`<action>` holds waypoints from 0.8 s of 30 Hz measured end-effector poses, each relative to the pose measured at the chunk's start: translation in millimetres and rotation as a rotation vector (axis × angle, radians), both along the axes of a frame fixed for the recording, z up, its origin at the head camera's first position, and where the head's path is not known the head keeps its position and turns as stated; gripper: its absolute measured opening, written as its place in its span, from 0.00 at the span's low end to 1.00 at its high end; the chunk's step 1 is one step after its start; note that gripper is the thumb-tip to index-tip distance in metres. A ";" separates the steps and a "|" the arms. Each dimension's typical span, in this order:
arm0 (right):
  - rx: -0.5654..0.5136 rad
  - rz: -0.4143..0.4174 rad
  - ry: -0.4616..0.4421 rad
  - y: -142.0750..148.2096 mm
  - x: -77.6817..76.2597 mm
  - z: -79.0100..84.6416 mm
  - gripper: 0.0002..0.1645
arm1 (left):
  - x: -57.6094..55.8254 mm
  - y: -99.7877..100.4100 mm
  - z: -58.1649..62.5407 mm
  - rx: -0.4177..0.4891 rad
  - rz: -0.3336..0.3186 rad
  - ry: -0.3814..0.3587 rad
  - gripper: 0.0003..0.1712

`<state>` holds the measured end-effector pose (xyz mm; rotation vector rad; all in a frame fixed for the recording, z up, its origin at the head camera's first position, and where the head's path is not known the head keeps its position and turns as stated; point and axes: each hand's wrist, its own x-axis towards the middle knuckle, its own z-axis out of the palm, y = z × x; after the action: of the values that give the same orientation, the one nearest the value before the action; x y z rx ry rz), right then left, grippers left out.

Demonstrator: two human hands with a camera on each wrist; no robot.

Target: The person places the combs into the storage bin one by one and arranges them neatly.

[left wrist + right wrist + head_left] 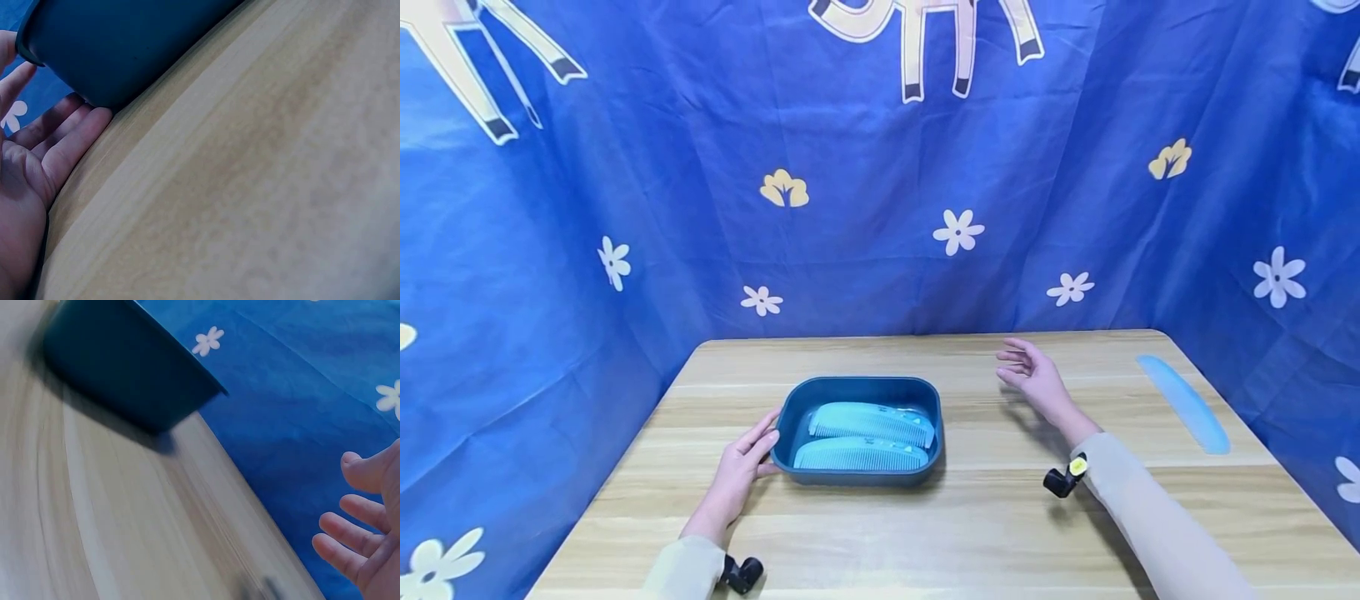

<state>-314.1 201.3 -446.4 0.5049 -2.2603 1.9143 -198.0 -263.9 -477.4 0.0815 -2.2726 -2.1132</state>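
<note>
A dark teal plastic box [857, 478] stands on the table, with two light-blue combs [871, 423] lying side by side inside. My left hand [741, 467] holds the box at its left end. The left wrist view has fingers [81, 140] of that hand against the lower corner and others at the rim. Well to the right of the box, my right hand [1037, 379] hovers above the table, fingers loosely bent and nothing in them. A light-blue crescent-shaped comb [1183, 404] lies near the right table edge; its teeth are hard to make out.
The wooden table [1000, 533] has a light grain. Blue cloth [880, 250] printed with white flowers hangs behind it and along both sides. A small black wrist camera [1063, 479] is strapped to the right wrist, another [742, 575] to the left.
</note>
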 end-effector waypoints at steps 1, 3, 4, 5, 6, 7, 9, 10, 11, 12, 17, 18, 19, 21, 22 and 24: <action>0.010 -0.011 0.000 4.1 -0.6 -1.2 0.35 | 0.3 -0.1 -0.5 -0.005 0.001 0.000 0.32; 0.033 -0.031 0.008 12.0 -1.4 -2.5 0.36 | 0.5 -0.1 -1.5 -0.008 -0.002 0.003 0.32; 0.037 -0.041 0.011 15.4 -1.6 -2.7 0.36 | 0.4 -0.1 -1.9 -0.006 -0.001 0.003 0.32; 0.039 -0.047 0.013 18.9 -1.8 -2.7 0.36 | 0.3 -0.1 -2.3 -0.006 -0.002 0.005 0.33; 0.042 -0.056 0.015 22.1 -1.6 -2.4 0.36 | 0.0 -0.1 -2.5 -0.003 -0.002 0.008 0.33; 0.045 -0.061 0.016 25.2 -1.4 -1.9 0.36 | -0.3 -0.1 -2.6 -0.001 -0.001 0.011 0.32; 0.055 -0.076 0.018 31.4 -0.9 -1.2 0.36 | -0.8 -0.5 -2.6 0.005 0.001 0.013 0.32; 0.057 -0.082 0.016 34.7 -0.4 -1.1 0.36 | -0.8 -0.5 -2.6 0.006 0.005 0.012 0.32; 0.069 -0.087 0.017 38.2 0.1 -1.2 0.35 | -0.8 -0.5 -2.7 0.005 0.006 0.012 0.32; 0.075 -0.094 0.015 41.5 0.5 -1.2 0.35 | -0.8 -0.5 -2.5 0.006 0.009 0.012 0.31; 0.108 -0.137 0.012 59.5 1.8 -1.3 0.33 | -0.8 -0.4 -2.1 -0.007 0.005 0.010 0.31; 0.112 -0.150 0.009 63.1 1.9 -1.1 0.32 | -0.8 -0.3 -2.2 -0.007 0.004 0.010 0.31; 0.121 -0.160 0.010 66.7 2.0 -0.9 0.32 | -0.9 -0.3 -2.3 -0.006 0.004 0.011 0.31; 0.129 -0.173 0.010 73.3 2.7 -0.4 0.32 | -1.1 -0.3 -2.5 0.002 0.007 0.012 0.31; 0.134 -0.179 0.012 76.7 2.9 -0.4 0.32 | -1.0 -0.2 -2.6 0.004 0.009 0.012 0.31; 0.145 -0.194 0.008 83.8 3.4 -0.6 0.32 | -0.7 0.0 -2.8 0.008 0.010 0.010 0.31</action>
<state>-310.7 285.1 -447.1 0.2956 -2.3581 1.6632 -198.7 -264.0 -480.2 0.0825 -2.2537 -2.1136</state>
